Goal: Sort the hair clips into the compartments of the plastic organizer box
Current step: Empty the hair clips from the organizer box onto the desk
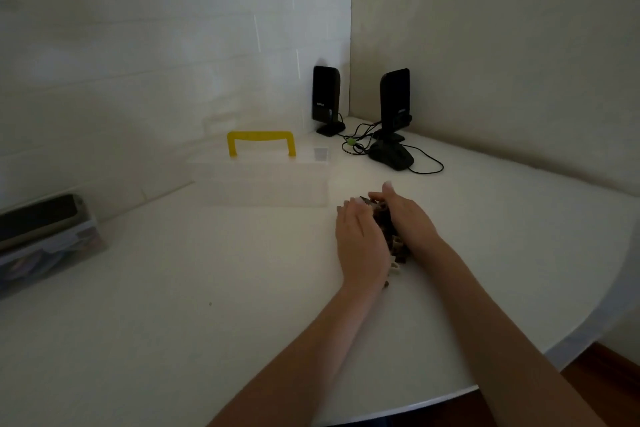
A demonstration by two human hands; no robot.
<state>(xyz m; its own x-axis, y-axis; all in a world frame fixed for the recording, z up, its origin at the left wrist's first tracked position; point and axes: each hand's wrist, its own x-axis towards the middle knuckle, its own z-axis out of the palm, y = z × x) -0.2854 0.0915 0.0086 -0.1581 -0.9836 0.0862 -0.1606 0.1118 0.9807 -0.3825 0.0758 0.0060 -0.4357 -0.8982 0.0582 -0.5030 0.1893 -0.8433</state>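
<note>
A pile of small brown and cream hair clips (389, 230) lies on the white table (207, 288), right of centre. My left hand (360, 239) and my right hand (408, 218) are cupped around the pile from both sides, pressing it together, and most clips are hidden between my palms. A cream clip (396, 266) pokes out at the near end. The clear plastic organizer box (263, 180) with a yellow handle (261, 140) stands closed, behind and to the left of my hands, apart from them.
Two black speakers (325, 100) (394, 104), a black mouse (393, 156) and their cables sit in the far corner by the walls. A dark case on a clear container (45, 239) rests at the left edge. The table's rounded edge (519, 367) curves at right.
</note>
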